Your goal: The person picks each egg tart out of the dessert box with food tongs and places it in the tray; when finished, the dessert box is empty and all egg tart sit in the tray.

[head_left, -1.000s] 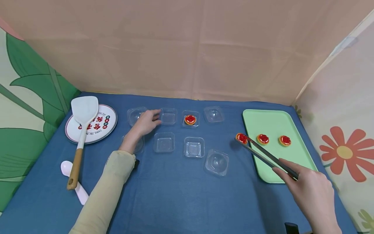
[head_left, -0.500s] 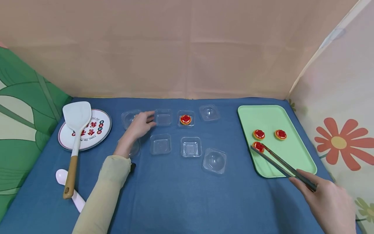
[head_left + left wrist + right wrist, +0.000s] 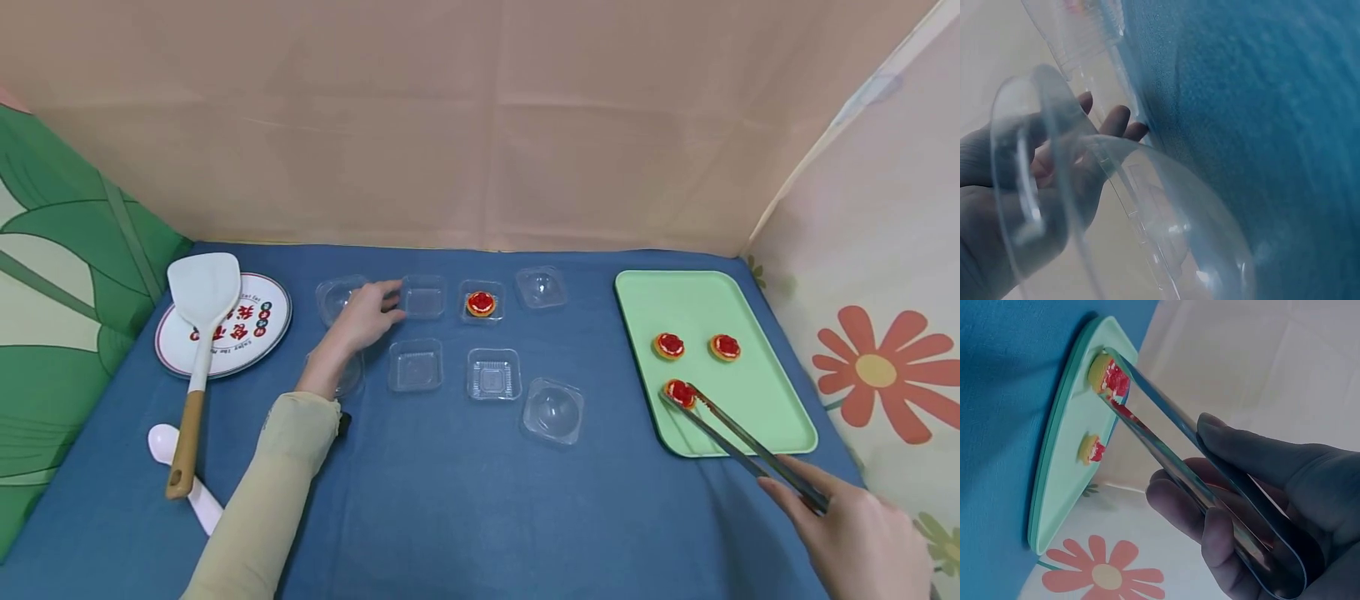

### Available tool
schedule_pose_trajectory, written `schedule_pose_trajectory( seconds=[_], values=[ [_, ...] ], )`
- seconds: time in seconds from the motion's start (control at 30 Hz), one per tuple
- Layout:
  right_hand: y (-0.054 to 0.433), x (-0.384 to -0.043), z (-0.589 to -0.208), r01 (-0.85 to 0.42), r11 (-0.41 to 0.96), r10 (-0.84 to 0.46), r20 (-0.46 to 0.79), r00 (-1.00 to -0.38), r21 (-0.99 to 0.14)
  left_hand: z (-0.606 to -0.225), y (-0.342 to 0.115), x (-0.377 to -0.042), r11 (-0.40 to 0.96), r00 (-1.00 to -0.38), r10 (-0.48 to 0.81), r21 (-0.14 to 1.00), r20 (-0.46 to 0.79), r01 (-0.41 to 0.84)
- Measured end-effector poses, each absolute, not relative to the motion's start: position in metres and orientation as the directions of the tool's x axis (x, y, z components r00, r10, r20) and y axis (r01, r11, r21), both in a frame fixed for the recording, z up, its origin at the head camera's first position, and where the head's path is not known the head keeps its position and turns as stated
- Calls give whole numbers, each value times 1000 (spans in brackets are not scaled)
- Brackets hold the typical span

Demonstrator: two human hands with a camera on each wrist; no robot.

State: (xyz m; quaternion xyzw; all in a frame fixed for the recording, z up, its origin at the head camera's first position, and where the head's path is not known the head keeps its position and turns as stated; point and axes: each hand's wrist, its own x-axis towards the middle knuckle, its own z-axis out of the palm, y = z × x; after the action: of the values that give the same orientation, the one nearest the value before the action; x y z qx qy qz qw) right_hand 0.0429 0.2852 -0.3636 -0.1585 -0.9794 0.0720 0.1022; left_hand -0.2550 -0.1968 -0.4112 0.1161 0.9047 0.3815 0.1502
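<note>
My right hand [image 3: 866, 525] grips metal tongs [image 3: 797, 480], with their tips around a small tart [image 3: 681, 393] topped in red at the front left of the green tray [image 3: 772, 408]. In the right wrist view the tongs' tips lie on either side of that tart [image 3: 1101, 374]. Two similar tarts sit farther back on the tray. My left hand [image 3: 366, 317] reaches to the left edge of a clear plastic box [image 3: 423, 297], fingers relaxed and apart; whether they touch it I cannot tell. Right of that box, another clear box holds a tart [image 3: 481, 304].
Several more clear boxes and lids lie mid-table, including an open box [image 3: 416, 365] and a ridged one [image 3: 493, 374]. A clear lid [image 3: 553, 411] lies nearer. At left, a white spatula [image 3: 201, 325] rests across plates [image 3: 255, 333] and over a pale spoon [image 3: 204, 504].
My right hand has moved rightward with the tongs, bringing the tart from beside the tray's left edge onto its front left. The left hand stays by the box; the head view shifted slightly.
</note>
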Motion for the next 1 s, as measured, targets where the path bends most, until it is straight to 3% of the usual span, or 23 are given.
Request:
schedule_pose_trajectory(
  seconds=[0.67,1.0],
  values=[
    [293,49,-364,419,889,425,-10,-905,-185,-413,-195,-255,688,-927,324,719,-188,95],
    [294,53,-364,398,898,419,84,-904,-188,-413,-195,-252,678,-931,315,730,-183,86]
  ],
)
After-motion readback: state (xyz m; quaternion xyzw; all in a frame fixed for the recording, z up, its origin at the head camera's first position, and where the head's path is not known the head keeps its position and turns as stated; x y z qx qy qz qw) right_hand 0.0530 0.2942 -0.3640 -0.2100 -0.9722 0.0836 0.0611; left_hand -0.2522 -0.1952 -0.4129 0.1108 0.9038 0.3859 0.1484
